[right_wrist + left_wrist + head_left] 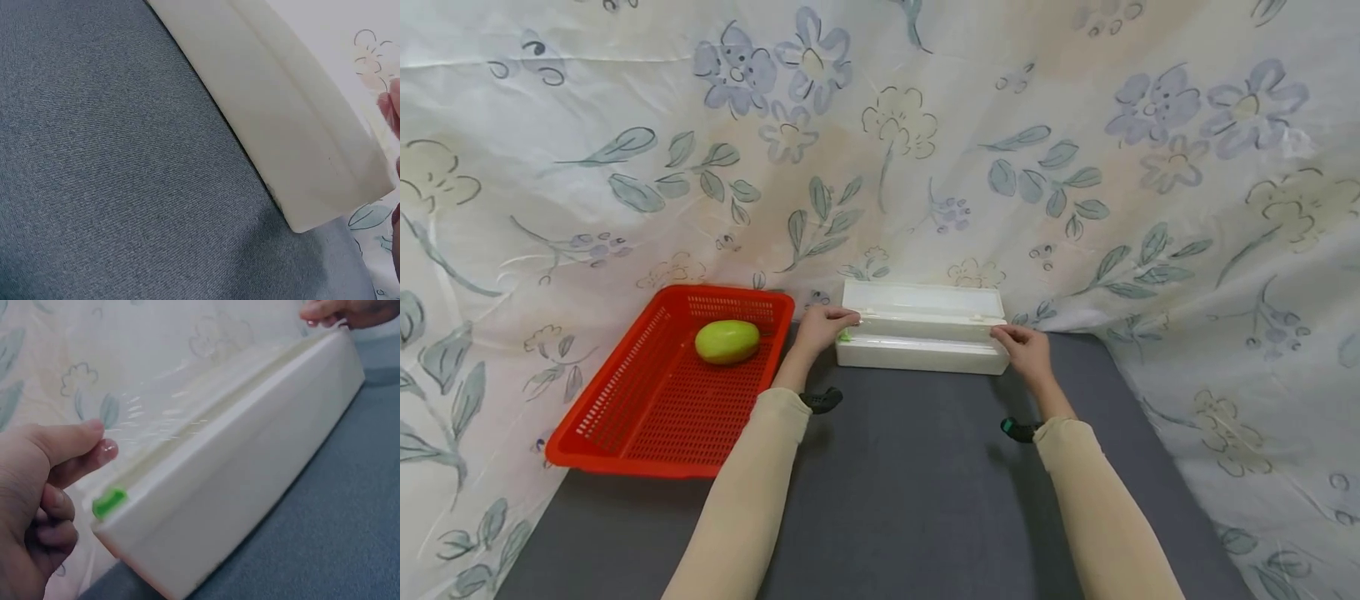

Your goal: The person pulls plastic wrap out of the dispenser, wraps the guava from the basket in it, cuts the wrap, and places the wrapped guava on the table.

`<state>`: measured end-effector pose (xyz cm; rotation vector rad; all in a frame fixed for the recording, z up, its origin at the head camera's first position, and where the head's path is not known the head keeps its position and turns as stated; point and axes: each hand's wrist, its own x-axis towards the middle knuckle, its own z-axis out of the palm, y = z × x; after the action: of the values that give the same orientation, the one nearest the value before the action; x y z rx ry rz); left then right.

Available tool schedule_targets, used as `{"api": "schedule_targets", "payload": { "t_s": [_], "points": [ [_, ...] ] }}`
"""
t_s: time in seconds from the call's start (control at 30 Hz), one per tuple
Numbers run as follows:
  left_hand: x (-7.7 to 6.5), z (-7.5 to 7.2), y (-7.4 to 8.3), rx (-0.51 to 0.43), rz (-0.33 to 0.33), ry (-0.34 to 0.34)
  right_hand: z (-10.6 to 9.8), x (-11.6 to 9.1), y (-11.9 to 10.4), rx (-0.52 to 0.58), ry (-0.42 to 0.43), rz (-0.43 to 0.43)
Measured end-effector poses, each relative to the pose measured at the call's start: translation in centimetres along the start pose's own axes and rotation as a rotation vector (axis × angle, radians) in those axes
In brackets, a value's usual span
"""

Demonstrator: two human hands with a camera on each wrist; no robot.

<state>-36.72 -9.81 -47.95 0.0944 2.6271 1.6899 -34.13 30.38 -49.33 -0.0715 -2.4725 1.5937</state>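
Note:
A long white plastic-wrap dispenser [925, 358] lies on the dark cloth with its lid [925, 297] raised at the back. Clear plastic wrap [169, 406] stretches up from it, wrinkled with shiny streaks in the left wrist view. My left hand [822, 329] pinches one corner of the wrap between thumb and forefinger, over the left end near a green cutter slider [109, 503]. At the right end, my right hand [1028, 354] pinches the other corner. Only part of the right hand's fingers [394, 106] shows at the right wrist view's edge.
To the left stands a red perforated plastic basket [617, 463] holding one yellow-green oval fruit [727, 342]. Dark grey cloth [910, 483] covers the table in front of the dispenser. A floral curtain [925, 183] hangs close behind and along both sides.

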Motion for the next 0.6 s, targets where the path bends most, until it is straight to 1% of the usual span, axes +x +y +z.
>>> {"api": "schedule_targets", "payload": {
  "t_s": [0.13,0.27,0.33,0.43,0.53,0.6],
  "points": [
    [-0.3,-0.2,0.9,-0.079,-0.044,-0.007,0.0,0.2,-0.3,-0.024,0.054,-0.038],
    [-0.3,-0.4,1.9,-0.166,-0.057,0.031,0.0,0.6,-1.3,-0.057,0.089,-0.099],
    [-0.2,-0.4,2.4,-0.183,-0.042,0.055,0.0,0.9,-1.8,-0.074,0.107,-0.106],
    [0.0,-0.4,2.9,-0.184,-0.017,0.084,-0.3,1.1,-2.6,-0.089,0.121,-0.109],
    [0.0,-0.5,3.3,-0.185,-0.001,0.099,-0.6,1.2,-3.2,-0.100,0.127,-0.132],
    [-0.1,-0.5,3.5,-0.195,-0.002,0.102,-0.7,1.2,-3.5,-0.107,0.129,-0.146]
  ]
}}
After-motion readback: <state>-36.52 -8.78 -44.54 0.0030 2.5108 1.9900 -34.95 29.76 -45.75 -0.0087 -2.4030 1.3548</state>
